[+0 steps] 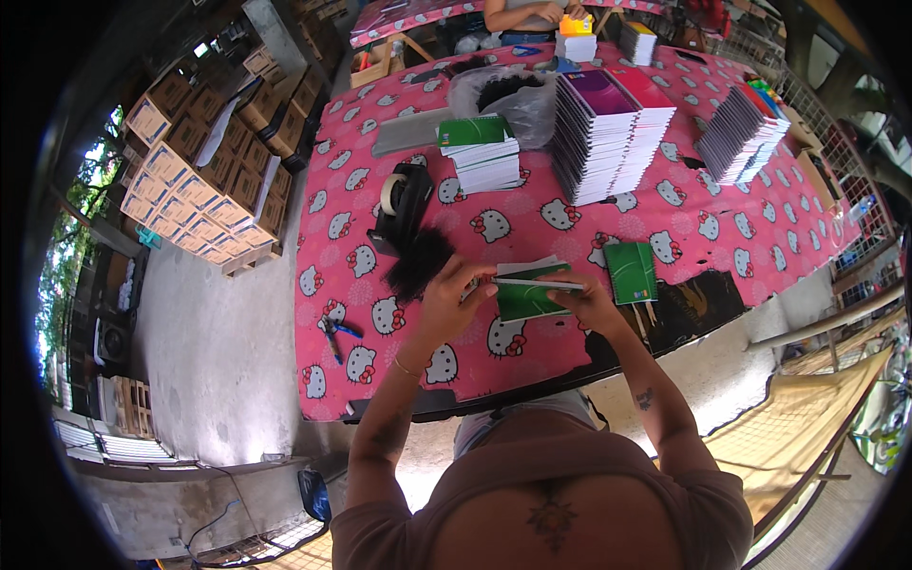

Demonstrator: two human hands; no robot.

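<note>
Both hands hold a green notebook (524, 302) in front of me above the table. Its white page edge faces up as a narrow strip. My left hand (454, 296) pinches the left end, fingers bent. At the right end, my right hand (593, 304) grips it with the thumb over the cover. Just right of that hand, another green spiral notebook (630, 272) lies flat. A bristly black bundle (421, 264) touches the area beside my left hand. Behind it stands a black tape dispenser (403, 211) with a cream roll.
Beyond my hands stand a green-topped notebook stack (480, 157), tall purple and red stacks (608, 133) and further stacks (743, 138). Blue-handled pliers (339, 334) lie at left. A co-worker's hands (560, 11) touch a yellow pad (576, 26). Cartons (204, 180) stand on a pallet.
</note>
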